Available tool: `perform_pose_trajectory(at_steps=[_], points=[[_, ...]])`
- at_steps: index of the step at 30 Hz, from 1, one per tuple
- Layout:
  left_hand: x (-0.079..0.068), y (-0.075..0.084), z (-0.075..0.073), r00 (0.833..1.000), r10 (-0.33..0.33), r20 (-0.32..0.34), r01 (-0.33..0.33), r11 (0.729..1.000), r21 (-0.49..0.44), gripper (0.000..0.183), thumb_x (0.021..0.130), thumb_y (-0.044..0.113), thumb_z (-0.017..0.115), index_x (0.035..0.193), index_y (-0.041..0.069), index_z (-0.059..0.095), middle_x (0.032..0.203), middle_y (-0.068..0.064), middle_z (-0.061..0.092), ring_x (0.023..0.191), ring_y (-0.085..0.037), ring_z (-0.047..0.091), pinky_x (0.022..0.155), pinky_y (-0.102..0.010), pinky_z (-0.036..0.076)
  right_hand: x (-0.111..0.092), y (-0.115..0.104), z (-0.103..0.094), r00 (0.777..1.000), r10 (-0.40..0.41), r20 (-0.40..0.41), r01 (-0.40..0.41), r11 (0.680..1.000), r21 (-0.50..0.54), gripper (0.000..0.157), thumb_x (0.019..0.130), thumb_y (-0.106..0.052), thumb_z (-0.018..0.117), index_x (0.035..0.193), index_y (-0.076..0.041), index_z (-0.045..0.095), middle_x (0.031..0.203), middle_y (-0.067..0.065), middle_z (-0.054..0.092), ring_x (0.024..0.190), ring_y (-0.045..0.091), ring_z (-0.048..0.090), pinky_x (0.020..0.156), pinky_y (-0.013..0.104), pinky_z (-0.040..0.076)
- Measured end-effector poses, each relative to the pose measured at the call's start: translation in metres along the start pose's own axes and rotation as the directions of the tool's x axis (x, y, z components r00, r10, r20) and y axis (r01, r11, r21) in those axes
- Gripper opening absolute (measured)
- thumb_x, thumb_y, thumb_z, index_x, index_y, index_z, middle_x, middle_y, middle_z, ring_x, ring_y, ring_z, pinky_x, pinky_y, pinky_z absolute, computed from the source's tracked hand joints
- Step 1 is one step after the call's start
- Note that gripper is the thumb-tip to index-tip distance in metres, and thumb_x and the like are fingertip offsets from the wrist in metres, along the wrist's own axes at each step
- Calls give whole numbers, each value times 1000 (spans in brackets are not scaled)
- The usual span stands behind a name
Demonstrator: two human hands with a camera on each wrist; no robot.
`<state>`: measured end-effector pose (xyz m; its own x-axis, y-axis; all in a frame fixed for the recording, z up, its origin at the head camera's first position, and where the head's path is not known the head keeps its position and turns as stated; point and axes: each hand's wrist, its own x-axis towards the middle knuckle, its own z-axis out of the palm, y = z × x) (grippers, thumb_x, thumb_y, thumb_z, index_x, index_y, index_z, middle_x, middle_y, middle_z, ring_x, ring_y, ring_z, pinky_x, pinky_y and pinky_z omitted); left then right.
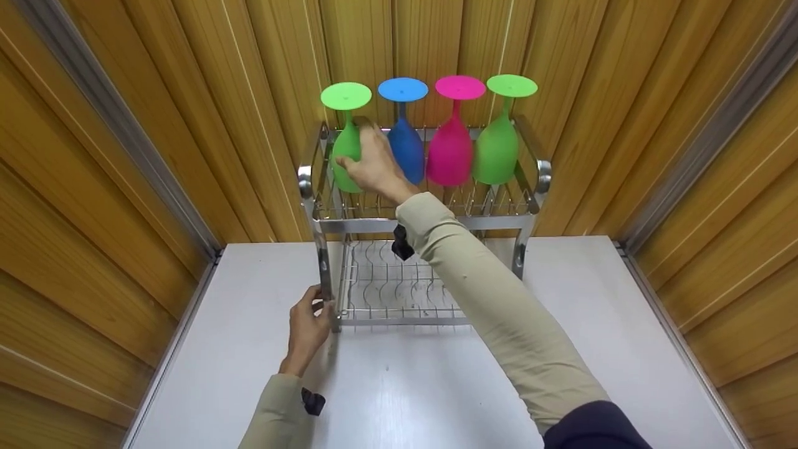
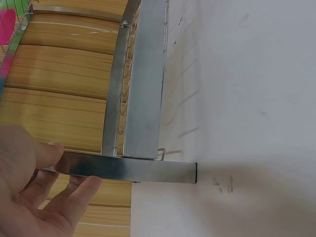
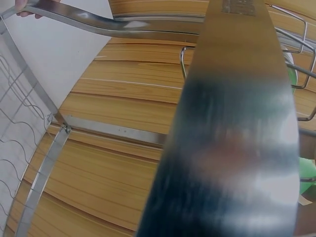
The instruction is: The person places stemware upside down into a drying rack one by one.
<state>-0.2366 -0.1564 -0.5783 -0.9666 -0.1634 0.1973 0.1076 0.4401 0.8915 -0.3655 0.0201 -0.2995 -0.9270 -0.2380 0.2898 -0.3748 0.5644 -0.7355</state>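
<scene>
Upside down on the upper tier of a metal dish rack (image 1: 374, 226) stand plastic goblets in a row: a green goblet (image 1: 345, 143) at left, a blue goblet (image 1: 408, 149), a pink goblet (image 1: 450, 153) and another green goblet (image 1: 497, 153). My right hand (image 1: 377, 165) holds the left green goblet by its bowl, thumb in front; the other fingertips are partly hidden. Low at the rack's left side, my left hand (image 1: 308, 324) pinches the front leg. The left wrist view shows that leg (image 2: 123, 168) between thumb and fingers. A metal bar (image 3: 222, 148) blocks much of the right wrist view.
The rack's lower tier (image 1: 386, 293) has wavy wires and holds no goblets. It stands on a white tabletop (image 1: 386, 380) against a wood-slat wall (image 1: 424, 43), with slatted side walls (image 1: 81, 187) at left and right.
</scene>
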Motion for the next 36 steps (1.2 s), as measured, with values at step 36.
perform_pose_trajectory(at_steps=[36], points=[[9, 8, 0, 1000, 6, 31, -9, 997, 76, 33, 101, 2, 67, 134, 0, 65, 128, -22, 71, 118, -43, 72, 101, -48, 63, -111, 57, -96, 889, -457, -30, 456, 890, -18, 61, 100, -14, 76, 151, 4, 48, 151, 19, 57, 144, 33, 53, 123, 47, 46]])
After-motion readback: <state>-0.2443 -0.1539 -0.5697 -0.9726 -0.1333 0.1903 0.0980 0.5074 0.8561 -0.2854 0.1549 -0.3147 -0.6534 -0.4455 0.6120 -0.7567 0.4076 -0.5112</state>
